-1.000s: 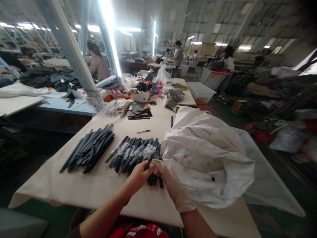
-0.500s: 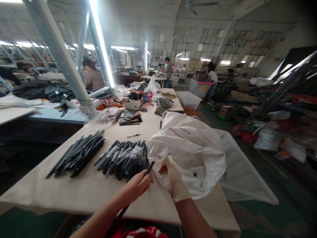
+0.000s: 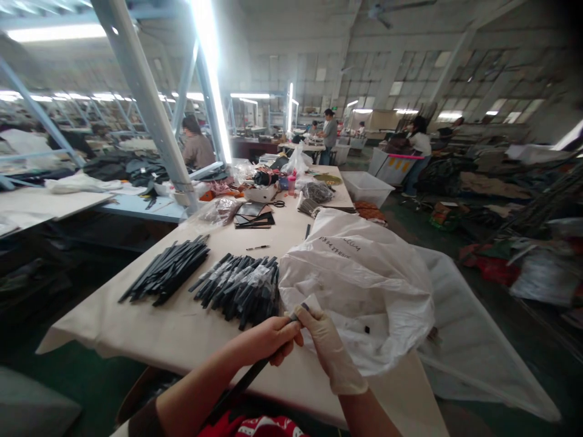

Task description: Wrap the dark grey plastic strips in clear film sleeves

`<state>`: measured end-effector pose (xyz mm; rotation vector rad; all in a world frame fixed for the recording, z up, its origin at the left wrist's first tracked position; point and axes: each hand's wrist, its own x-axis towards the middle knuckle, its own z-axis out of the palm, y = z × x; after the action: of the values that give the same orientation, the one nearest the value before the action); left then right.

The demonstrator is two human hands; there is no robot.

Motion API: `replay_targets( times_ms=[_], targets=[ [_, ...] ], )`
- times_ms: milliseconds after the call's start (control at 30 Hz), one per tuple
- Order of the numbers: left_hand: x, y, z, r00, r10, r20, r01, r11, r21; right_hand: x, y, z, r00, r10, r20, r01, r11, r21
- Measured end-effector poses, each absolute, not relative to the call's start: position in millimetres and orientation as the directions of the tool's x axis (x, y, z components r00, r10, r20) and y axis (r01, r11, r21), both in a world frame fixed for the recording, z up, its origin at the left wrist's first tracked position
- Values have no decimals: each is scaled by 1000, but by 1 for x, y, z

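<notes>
My left hand [image 3: 268,341], bare, is closed around a long thin black strip [image 3: 241,383] that slants down toward my lap. My right hand [image 3: 325,347], in a pale glove, pinches the strip's upper end right beside the left hand. Both hands hover over the near edge of the cream-covered table [image 3: 182,331]. Just behind them lies a pile of black strips with clear wrapping [image 3: 241,286]. Farther left sits a second bundle of plain black strips [image 3: 168,270]. A big white plastic bag [image 3: 359,279] sits open to the right of my hands.
Further along the table lie a pen [image 3: 257,247], black flat sheets [image 3: 254,215], clear bags [image 3: 218,211] and a white box [image 3: 260,193]. A slanted metal post [image 3: 150,109] rises at left. Other people work at distant tables. Piles of material cover the floor at right.
The left hand has slid along the strip toward its upper end and now meets the gloved right hand, which has moved from the bag's edge onto the strip. The view has shifted slightly.
</notes>
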<state>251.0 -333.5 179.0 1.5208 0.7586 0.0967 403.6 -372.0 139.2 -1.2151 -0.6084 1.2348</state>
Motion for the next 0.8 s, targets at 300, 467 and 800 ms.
replay_targets(
  times_ms=[300, 467, 800],
  targets=[
    [230, -341, 178, 579, 779, -241, 554, -158, 818, 400, -374, 121, 338, 914, -222, -218, -153, -964],
    [230, -339, 169, 569, 770, -289, 506, -51, 861, 389, -370, 128, 251, 959, -128, -322, -42, -946],
    [230, -313, 140, 534, 792, -295, 443, 35, 896, 376, -339, 130, 281, 942, -181, -647, 47, -761]
  ],
)
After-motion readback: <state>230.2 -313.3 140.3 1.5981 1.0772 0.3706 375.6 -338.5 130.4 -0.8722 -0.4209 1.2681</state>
